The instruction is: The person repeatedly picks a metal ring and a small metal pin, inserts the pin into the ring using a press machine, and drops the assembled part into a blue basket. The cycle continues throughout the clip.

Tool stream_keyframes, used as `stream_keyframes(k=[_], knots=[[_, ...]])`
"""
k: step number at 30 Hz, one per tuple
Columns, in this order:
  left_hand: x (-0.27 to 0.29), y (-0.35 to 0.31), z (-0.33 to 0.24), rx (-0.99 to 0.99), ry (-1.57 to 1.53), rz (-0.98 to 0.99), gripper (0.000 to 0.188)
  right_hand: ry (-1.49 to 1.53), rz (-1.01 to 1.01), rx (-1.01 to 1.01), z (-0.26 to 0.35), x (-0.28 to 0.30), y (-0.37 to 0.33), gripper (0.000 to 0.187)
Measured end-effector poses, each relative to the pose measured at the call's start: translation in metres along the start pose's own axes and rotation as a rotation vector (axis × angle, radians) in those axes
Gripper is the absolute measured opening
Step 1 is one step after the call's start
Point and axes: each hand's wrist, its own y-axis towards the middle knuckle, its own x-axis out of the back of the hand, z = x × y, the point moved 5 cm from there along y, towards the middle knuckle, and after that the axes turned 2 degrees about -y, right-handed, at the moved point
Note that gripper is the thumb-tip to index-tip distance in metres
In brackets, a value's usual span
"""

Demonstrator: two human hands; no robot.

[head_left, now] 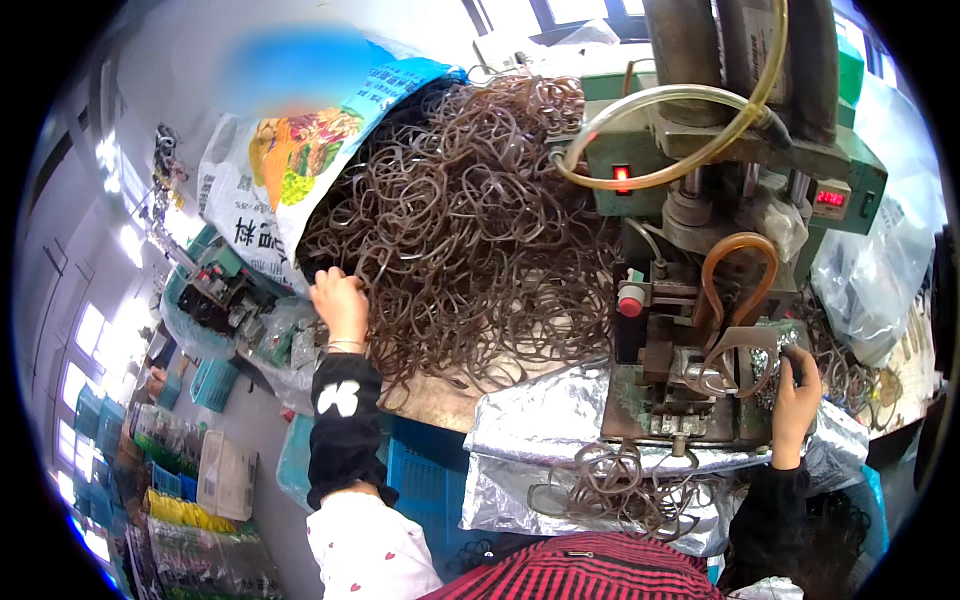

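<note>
My left hand [342,303] is at the left edge of a big tangled pile of brown rubber loops [450,200], beside the mouth of a printed sack. Its fingers are curled; whatever is in them, if anything, is hidden. At the right, my right hand [797,395] is closed by the side of a green press machine [640,150], its fingertips on the right end of a brown rubber loop [735,340]. That loop lies across the metal fixture [680,385] under the press. Another orange-brown loop [740,245] stands up just behind it.
A red push button [630,305] sits left of the fixture. Silver foil sheeting [530,420] covers the table front, with a smaller heap of loops [630,490] on it. The white and blue sack [265,190] stands left of the pile. Clear plastic bags [870,290] hang at right.
</note>
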Motion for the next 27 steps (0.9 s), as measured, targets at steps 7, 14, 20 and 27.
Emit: stream_keyframes(k=[7,14,20,27], knots=[[0.094,-0.016,-0.106,0.107,-0.731,0.019,0.013,-0.26,-0.187,-0.026,-0.03,0.084,-0.063,0.016],[0.096,-0.13,-0.232,0.319,-1.569,0.168,0.02,-0.159,-0.136,-0.088,-0.024,0.085,-0.084,0.016],[0.114,-0.096,-0.258,0.376,-1.753,0.101,0.024,0.188,0.105,0.236,0.117,0.006,-0.015,0.019],[0.089,-0.134,-0.265,0.431,-1.673,0.188,0.027,0.665,0.15,-0.179,0.094,-0.046,-0.01,0.032]])
